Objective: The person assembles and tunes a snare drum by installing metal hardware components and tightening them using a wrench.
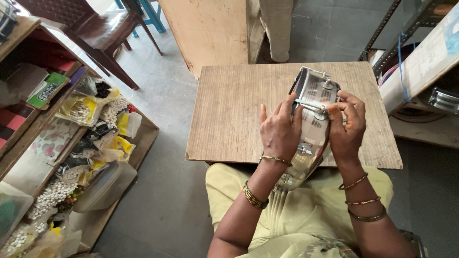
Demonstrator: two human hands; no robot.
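Centre-right of frame: left hand (279, 131) and right hand (346, 126) both grip a shiny metal drum (313, 126), fingers curled round its rim, over wooden board (229, 110).

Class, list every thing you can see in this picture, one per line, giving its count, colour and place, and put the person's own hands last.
Metal drum shell: one, shiny silver, held upright over the board's near edge.
Wooden board: one, pale brown, in front of the person.
Wooden shelf: one, brown, far left.
Packets of beads: many, yellow, white and black, on the shelf.
Chair: one, dark brown, top left.
Metal rack: one, grey, top right.
Bangles: several, gold, on both wrists.
Left hand: one, flat against the shell's side.
Right hand: one, fingers at a silver fitting near the shell's rim.
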